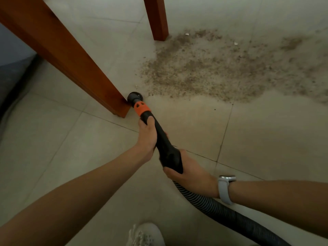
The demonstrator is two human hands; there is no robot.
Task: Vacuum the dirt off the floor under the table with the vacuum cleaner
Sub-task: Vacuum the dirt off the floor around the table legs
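The left hand (147, 135) is wrapped around the middle of the black plastic vacuum wand (159, 134), thumb along the top, just behind its orange collar (142, 108). The right hand (186, 172), with a white watch (226, 188) on the wrist, grips the wand's flared rear end where the black ribbed hose (221, 210) joins it. The round brush nozzle (135, 96) sits on the pale tiled floor (71, 139), touching or just beside the foot of the near orange-brown wooden table leg (74, 64). The spread of brown gritty dirt (204, 68) starts just beside the nozzle and runs towards the far right of the floor, reaching the far table leg (157, 18). The wand looks stiff and light, so this two-handed hold should steer it well; the hose is flexible and will probably drag and tug from behind. A white shoe (145, 235) shows at the bottom edge.
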